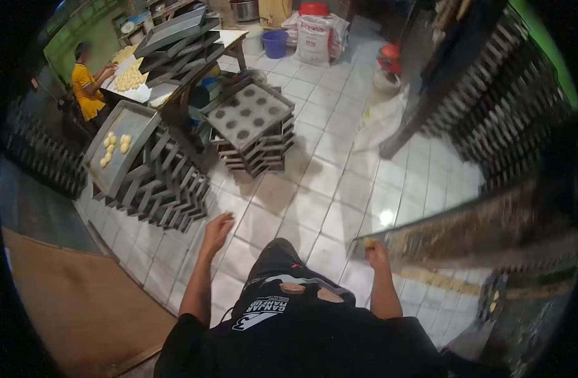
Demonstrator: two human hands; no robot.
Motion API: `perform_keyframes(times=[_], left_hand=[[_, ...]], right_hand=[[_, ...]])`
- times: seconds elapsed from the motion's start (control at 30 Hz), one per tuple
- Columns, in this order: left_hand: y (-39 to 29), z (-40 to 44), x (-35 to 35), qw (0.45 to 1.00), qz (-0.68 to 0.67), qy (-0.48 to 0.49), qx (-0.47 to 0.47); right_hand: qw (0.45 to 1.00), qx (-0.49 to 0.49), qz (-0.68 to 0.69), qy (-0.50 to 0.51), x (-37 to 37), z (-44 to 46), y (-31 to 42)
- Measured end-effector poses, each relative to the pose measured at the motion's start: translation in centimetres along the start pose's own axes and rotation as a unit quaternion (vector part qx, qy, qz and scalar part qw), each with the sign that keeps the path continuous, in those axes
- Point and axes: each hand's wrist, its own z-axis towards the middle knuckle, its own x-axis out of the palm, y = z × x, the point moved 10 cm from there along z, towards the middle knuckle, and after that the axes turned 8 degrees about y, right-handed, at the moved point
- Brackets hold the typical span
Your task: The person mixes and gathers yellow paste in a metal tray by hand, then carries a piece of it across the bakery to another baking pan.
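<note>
My left hand (pixel 218 233) hangs in the air over the tiled floor, fingers loosely bent and apart, with nothing visible in them. Closest to it is a criss-cross stack of metal trays; the top tray (pixel 133 169) carries several pale dough balls (pixel 124 143). My right hand (pixel 377 253) is closed, and a small yellowish thing (pixel 369 242) shows at its fingertips, too small to name. It is beside the end of a worn wooden board (pixel 453 230) on the right.
A second tray stack (pixel 251 113), its top marked with dark round spots, stands ahead. Behind it, a person in yellow (pixel 87 88) works at a table with dough balls. A blue bucket (pixel 274 45) and white sacks (pixel 314 39) stand at the back. Tall tray stacks (pixel 503 94) line the right.
</note>
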Motion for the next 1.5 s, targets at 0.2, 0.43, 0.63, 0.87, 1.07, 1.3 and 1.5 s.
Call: perform_keyframes(times=[0.2, 0.43, 0.63, 0.87, 1.07, 1.3, 1.5], left_hand=[[2.9, 15.6, -0.4, 0.989, -0.022, -0.101, -0.104], [-4.1, 47.4, 5.2, 0.996, -0.056, -0.060, -0.040], [-14.0, 66.1, 2.5, 0.993, 0.069, -0.084, -0.042], [-8.4, 70.5, 1.7, 0.943, -0.031, -0.286, -0.164], [-7.1, 69.4, 6.2, 0.845, -0.166, -0.413, -0.296], [-0.2, 82.2, 8.5, 0.774, -0.251, -0.432, -0.388], [2.6, 86.7, 16.6, 0.694, -0.304, -0.459, -0.463]], right_hand=[[0.987, -0.036, -0.060, 0.142, 22.2, 22.1, 21.5], [0.935, 0.000, -0.286, 0.210, 36.2, 46.1, 35.4], [0.774, -0.167, -0.488, 0.368, 69.1, 51.6, 54.8], [0.627, -0.177, -0.308, 0.693, 100.9, 55.4, 66.2], [0.522, -0.063, -0.154, 0.836, 119.4, 60.7, 62.2], [0.579, 0.299, -0.067, 0.755, 124.8, 87.5, 25.3], [0.558, -0.065, -0.525, 0.640, 122.0, 116.1, -5.9]])
